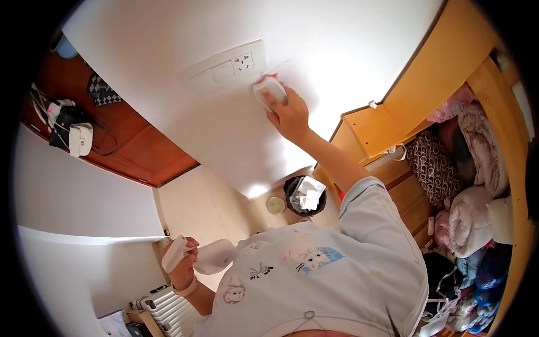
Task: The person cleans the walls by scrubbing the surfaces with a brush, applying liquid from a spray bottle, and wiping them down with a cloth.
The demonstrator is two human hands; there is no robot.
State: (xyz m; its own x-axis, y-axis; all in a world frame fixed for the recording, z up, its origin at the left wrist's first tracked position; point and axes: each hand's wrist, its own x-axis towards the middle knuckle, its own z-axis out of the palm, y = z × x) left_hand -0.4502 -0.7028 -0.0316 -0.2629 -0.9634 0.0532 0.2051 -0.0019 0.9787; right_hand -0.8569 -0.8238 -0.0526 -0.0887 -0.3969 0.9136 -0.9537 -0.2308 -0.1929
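Left grip (186,264) is wrapped around the narrow part of what looks like a white spray bottle (216,256), held low beside the shirt; its shell looks smooth and stiff, so I'd expect it to slip a little if wet, and the narrow part seems the surest hold; how full it is I cannot tell, so its weight is a guess. Right grip (292,114) is bent round a white pad (269,93), up at the wall (224,126); the pad looks light and easy to pinch by its sides, though I cannot tell whether it is soft or stiff.

Around them, from the left, a white bag (81,140) lies against a reddish wooden panel (149,154); a ribbed suitcase (168,308) stands low behind the left forearm; the socket plate (223,72) sits just beside the pad, its edge being the nearest thing to catch on; under the right arm are a round tin (275,205) and a dark bin (291,196) with crumpled paper, awkward for the feet; farther right, wooden framing (368,132) crowds that arm's side, with a patterned cushion (433,168) and a pale quilt (470,222) beyond.
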